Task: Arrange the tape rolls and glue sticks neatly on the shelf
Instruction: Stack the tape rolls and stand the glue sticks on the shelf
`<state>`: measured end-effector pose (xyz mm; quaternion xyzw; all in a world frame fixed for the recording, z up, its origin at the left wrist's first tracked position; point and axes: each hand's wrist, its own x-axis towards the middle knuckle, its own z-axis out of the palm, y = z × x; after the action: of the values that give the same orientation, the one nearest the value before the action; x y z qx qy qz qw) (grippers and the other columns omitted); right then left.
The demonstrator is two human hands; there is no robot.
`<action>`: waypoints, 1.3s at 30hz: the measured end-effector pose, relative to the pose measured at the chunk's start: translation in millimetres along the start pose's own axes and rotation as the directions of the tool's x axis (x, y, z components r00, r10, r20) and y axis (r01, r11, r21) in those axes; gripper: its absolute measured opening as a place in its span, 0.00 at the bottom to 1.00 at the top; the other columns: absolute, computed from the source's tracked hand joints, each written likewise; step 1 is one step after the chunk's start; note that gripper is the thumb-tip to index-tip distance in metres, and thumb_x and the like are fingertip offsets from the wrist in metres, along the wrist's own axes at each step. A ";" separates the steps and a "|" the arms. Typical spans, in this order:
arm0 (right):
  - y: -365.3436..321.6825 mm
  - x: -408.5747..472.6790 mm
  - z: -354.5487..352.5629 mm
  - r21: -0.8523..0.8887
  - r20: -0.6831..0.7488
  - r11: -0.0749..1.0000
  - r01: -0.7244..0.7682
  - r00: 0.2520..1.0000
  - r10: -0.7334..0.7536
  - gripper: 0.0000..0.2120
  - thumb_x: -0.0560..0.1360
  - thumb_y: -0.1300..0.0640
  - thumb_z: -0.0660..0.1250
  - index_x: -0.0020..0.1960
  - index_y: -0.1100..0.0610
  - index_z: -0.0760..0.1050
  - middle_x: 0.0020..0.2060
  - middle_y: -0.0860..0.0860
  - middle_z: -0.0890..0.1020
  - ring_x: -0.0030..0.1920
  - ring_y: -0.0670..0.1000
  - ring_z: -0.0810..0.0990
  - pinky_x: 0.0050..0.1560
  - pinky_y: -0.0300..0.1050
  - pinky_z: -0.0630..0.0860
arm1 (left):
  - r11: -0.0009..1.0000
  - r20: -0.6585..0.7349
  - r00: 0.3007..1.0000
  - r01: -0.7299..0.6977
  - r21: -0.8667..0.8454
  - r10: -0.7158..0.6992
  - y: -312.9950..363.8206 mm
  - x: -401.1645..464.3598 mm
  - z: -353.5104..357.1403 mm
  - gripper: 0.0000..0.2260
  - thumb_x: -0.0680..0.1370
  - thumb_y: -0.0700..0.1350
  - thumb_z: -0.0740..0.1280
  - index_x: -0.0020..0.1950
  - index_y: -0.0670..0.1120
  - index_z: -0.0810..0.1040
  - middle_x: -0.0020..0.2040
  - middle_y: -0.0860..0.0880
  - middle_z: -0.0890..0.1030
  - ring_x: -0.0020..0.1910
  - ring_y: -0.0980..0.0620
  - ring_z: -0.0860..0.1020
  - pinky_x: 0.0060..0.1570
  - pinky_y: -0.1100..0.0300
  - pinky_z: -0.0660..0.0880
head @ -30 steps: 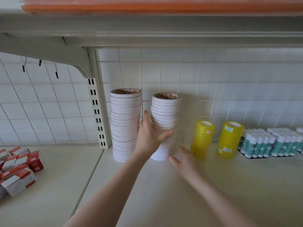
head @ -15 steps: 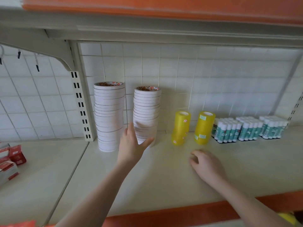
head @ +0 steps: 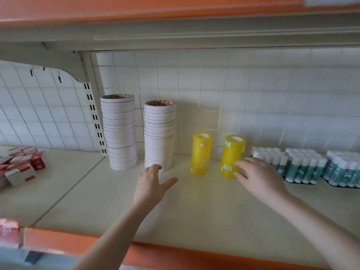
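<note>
Two tall stacks of white tape rolls (head: 119,133) (head: 159,133) stand at the back of the cream shelf (head: 194,211). To their right are two short stacks of yellow tape rolls (head: 200,152) (head: 232,151), then packs of green-and-white glue sticks (head: 303,166). My left hand (head: 152,184) hovers with fingers spread just in front of the right white stack, holding nothing. My right hand (head: 259,176) reaches to the right yellow stack; its fingertips and thumb touch the stack's lower right side.
Small red-and-white boxes (head: 19,164) lie on the neighbouring shelf at the left, past a slotted upright (head: 93,117). An upper shelf (head: 175,36) hangs overhead. The orange front edge (head: 175,254) runs along the bottom, with a red box (head: 9,230) at the lower left.
My left hand let go of the right white stack and drew back. My right hand moved forward and right from the shelf surface to the right yellow stack. The view pulled back.
</note>
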<state>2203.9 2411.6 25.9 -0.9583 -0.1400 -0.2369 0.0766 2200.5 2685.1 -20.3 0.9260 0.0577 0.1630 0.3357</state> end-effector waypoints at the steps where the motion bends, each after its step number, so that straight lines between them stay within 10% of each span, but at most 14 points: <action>1: 1.8 6.0 -2.5 0.029 -0.030 0.999 0.026 0.999 -0.025 0.08 0.70 0.58 0.71 0.49 0.58 0.81 0.44 0.56 0.82 0.47 0.60 0.80 0.44 0.51 0.75 | 1.000 0.003 1.000 0.011 0.011 -0.011 1.7 -0.8 1.6 0.29 0.72 0.59 0.69 0.67 0.46 0.69 0.65 0.47 0.72 0.64 0.49 0.70 0.59 0.57 0.67; 10: 0.3 54.1 -24.5 0.091 -0.277 0.963 0.256 0.935 -0.222 0.11 0.64 0.67 0.75 0.45 0.59 0.82 0.39 0.56 0.83 0.40 0.60 0.81 0.42 0.51 0.77 | 0.989 0.147 0.989 -0.033 0.142 0.012 21.5 4.8 23.6 0.29 0.73 0.61 0.67 0.69 0.49 0.66 0.66 0.50 0.71 0.64 0.50 0.70 0.60 0.56 0.69; 23: -3.4 128.7 -40.9 0.026 0.238 0.903 0.430 0.874 -0.423 0.17 0.73 0.58 0.68 0.59 0.44 0.77 0.55 0.48 0.76 0.58 0.49 0.69 0.60 0.45 0.66 | 0.999 0.161 0.986 -0.030 -0.013 0.031 45.4 37.0 60.1 0.39 0.67 0.61 0.72 0.73 0.50 0.61 0.67 0.50 0.71 0.65 0.51 0.69 0.62 0.57 0.68; 39: -12.8 145.8 -29.0 0.115 0.230 0.883 0.456 0.852 -0.470 0.06 0.70 0.52 0.72 0.47 0.47 0.80 0.53 0.46 0.76 0.57 0.48 0.71 0.57 0.45 0.68 | 0.935 -0.056 0.998 -0.039 -0.352 0.020 71.0 47.7 83.2 0.28 0.69 0.54 0.74 0.65 0.50 0.69 0.54 0.51 0.78 0.53 0.51 0.76 0.48 0.59 0.71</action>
<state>2311.2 2451.4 121.6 -0.9160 -0.3816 -0.1210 0.0258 2273.6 2590.8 -22.4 0.8471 0.0222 0.1994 0.4921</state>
